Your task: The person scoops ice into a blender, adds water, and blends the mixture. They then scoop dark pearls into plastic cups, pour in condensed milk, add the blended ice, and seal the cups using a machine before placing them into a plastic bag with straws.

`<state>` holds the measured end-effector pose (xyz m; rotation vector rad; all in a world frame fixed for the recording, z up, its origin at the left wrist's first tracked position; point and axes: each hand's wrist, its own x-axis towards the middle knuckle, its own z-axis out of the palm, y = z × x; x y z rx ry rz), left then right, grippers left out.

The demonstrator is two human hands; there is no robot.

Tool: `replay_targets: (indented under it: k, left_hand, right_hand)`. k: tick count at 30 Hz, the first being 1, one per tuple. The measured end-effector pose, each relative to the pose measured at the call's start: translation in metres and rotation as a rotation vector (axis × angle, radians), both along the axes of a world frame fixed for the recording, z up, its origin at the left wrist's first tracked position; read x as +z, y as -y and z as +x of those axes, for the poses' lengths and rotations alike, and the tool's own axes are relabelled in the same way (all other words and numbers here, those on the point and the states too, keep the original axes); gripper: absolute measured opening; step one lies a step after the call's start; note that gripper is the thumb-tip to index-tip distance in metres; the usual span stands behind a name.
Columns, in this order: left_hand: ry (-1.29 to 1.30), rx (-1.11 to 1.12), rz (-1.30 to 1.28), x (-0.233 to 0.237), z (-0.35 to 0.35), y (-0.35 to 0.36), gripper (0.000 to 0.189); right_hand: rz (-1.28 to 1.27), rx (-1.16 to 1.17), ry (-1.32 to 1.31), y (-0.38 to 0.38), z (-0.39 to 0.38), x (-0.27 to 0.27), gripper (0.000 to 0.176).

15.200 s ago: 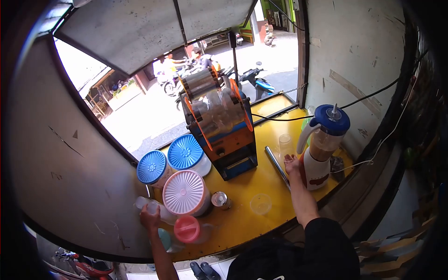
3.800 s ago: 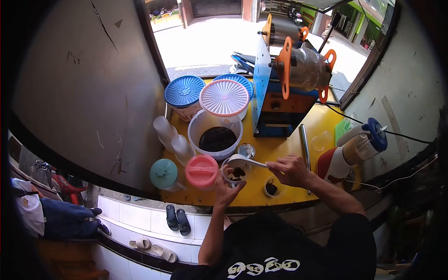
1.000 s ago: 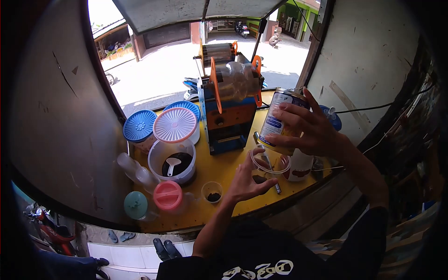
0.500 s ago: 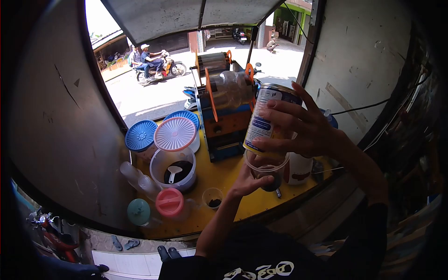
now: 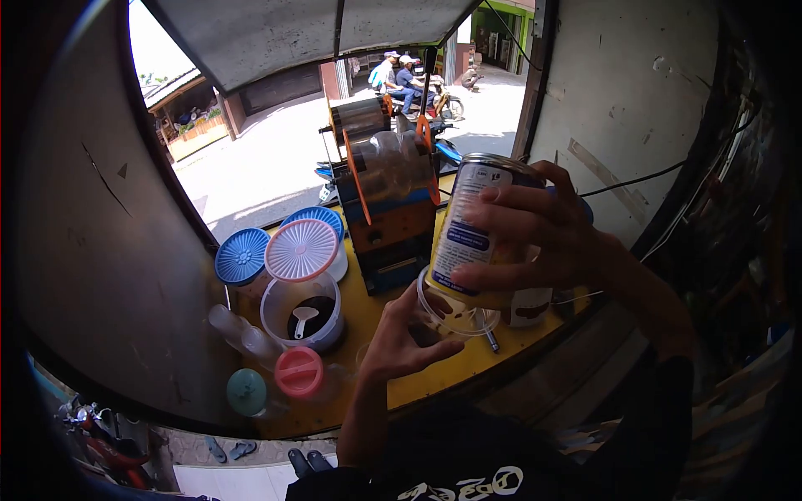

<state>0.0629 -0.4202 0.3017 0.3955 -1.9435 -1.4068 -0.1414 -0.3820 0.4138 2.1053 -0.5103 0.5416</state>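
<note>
My right hand (image 5: 547, 238) is wrapped round a tin can (image 5: 469, 225) with a white, blue and yellow label. The can leans, its metal rim at the upper end and its lower end just over a clear plastic cup (image 5: 461, 327). My left hand (image 5: 397, 342) grips that cup from the left, thumb stretched out below the rim and fingers partly hidden behind it. Whether anything flows from the can cannot be made out.
A tub (image 5: 276, 321) of dark contents holds a white scoop (image 5: 304, 321). Around it stand blue-lidded (image 5: 242, 255) and pink-lidded (image 5: 302, 250) containers, a red-lidded jug (image 5: 299, 372), a green-lidded jar (image 5: 247, 392) and stacked clear cups (image 5: 244, 332). A cup-sealing machine (image 5: 388, 225) rises behind. Riders on a motorbike (image 5: 418, 92) are outside.
My left hand has shifted left and its thumb has moved away from the can. The can and cup have moved slightly left and down. The motorbike has travelled right along the street.
</note>
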Motion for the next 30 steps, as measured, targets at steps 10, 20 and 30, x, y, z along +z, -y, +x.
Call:
replay_targets:
  k: [10,20,30]
  left_hand:
    - [-0.499,-0.644,0.544,-0.079,-0.019,0.013,0.082]
    - [-0.164,0.020,-0.038,-0.037,-0.003,0.005,0.076]
    - [-0.409,-0.822,0.696,-0.092,-0.019,0.011,0.091]
  right_hand:
    - [-0.007,0.121,0.010,0.003,0.030,-0.004,0.063]
    - [-0.032,-0.004,-0.092,0.001,-0.001,-0.022,0.055]
    - [0.102,0.044,-0.035,0.000,0.020,-0.017,0.049]
